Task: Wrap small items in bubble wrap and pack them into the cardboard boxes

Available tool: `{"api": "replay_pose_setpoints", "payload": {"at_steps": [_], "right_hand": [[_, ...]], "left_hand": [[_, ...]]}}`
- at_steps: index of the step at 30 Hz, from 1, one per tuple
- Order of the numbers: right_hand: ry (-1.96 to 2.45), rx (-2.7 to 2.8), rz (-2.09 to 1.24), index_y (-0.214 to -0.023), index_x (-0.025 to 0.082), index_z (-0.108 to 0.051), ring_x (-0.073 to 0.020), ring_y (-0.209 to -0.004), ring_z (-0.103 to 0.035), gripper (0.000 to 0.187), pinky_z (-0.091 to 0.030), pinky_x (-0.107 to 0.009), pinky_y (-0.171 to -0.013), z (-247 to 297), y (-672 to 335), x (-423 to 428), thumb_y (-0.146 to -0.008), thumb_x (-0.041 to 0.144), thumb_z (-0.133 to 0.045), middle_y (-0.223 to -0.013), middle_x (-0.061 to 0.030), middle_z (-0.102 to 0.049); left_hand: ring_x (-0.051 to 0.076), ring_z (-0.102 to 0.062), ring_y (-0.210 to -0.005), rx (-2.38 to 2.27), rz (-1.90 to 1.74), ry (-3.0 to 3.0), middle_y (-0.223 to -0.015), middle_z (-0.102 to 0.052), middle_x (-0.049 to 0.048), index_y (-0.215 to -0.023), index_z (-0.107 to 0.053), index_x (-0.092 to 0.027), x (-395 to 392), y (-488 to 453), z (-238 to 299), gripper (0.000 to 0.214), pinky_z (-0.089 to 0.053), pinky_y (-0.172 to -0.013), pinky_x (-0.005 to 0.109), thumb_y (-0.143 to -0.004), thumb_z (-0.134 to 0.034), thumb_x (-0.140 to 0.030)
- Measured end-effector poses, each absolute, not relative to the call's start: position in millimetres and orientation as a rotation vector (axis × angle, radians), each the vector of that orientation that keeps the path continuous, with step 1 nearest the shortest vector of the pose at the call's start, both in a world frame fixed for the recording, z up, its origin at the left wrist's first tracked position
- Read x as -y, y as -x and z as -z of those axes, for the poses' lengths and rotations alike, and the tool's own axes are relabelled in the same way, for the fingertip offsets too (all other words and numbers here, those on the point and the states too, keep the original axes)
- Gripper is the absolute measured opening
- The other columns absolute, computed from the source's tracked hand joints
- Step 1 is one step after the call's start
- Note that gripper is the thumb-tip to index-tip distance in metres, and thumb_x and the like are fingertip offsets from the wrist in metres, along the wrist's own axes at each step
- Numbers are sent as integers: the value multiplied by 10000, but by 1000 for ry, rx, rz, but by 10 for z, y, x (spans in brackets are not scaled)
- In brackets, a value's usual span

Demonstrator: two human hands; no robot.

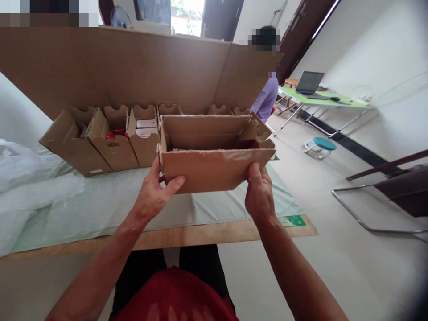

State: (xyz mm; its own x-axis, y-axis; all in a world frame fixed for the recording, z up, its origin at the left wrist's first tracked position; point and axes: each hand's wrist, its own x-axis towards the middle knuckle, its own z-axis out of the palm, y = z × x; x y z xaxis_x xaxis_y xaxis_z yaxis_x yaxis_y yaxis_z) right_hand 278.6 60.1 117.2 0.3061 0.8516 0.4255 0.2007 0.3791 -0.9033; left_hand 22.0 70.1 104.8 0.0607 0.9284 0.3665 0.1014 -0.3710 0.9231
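Observation:
I hold an open brown cardboard box (pixel 214 167) lifted above the table, long side toward me. My left hand (pixel 155 194) grips its left end, thumb on the front wall. My right hand (pixel 259 191) grips the right end, fingers closed around the lower corner. Something dark red shows inside the box at its right. Behind it stands a row of smaller cardboard boxes (pixel 113 142) with scalloped flaps; one holds white and purple packs (pixel 146 128).
A pale green sheet (pixel 110 209) covers the wooden table (pixel 200 236). White plastic wrap (pixel 20 178) lies at the left. A tall cardboard panel (pixel 127 67) stands behind the boxes. A person in purple (pixel 267 98) sits beyond, by a green desk with a laptop (pixel 309 82). A stool (pixel 323 145) and metal chair frame (pixel 368 223) stand on the right.

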Motion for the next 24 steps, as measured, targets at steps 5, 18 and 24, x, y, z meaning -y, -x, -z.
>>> {"api": "replay_pose_setpoints", "payload": {"at_steps": [5, 18, 24], "right_hand": [[1129, 1360, -708, -1470, 300, -543, -316, -1387, -506, 620, -453, -485, -1143, -1295, -2436, -649, -982, 670, -446, -1333, -59, -679], [1194, 1144, -824, -1294, 240, -669, -324, -1321, -598, 603, -461, -500, -1149, -450, -3099, -603, -924, 697, -539, -1355, -83, -699], [1138, 1071, -870, -1204, 216, -693, -321, -1291, -624, 689, -469, -535, -1139, -143, -3170, -1037, -863, 788, -513, -1307, -90, -724]], "left_hand": [[282, -697, -1040, -1230, -1486, -1582, -1134, -719, 80, -1266, -623, -218, -584, 181, -1176, 644, -647, -870, 433, -786, -779, -619], [313, -639, -1232, -1273, -1296, -1414, -1428, -580, 152, -1564, -358, -243, 80, -578, -442, 761, -565, -1031, 485, -900, -673, -442], [365, -514, -1395, -1322, -1245, -1540, -1553, -468, 158, -1548, -396, -284, 474, -596, -74, 765, -497, -1108, 556, -851, -706, -352]]}}
